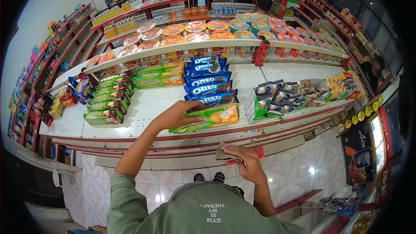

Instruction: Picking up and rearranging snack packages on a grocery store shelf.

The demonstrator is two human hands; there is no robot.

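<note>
My left hand [180,116] grips a green Sari Gandum biscuit pack [218,117] at its left end, over the front of a white metal shelf [152,102]. Just behind that pack lies a row of blue Oreo packs [209,84]. To their left are two more green Sari Gandum packs [158,81], one behind the other. My right hand [244,160] holds a folded grey-brown cloth [224,154] in front of the shelf's red edge, lower than the biscuits.
Green-and-brown biscuit packs [105,116] line the shelf's left part. Boxes of small wrapped snacks [281,100] stand at right. Behind a rail [214,44] are stacked cup noodles [196,27]. A person [262,6] is beyond them; another [373,71] is at far right.
</note>
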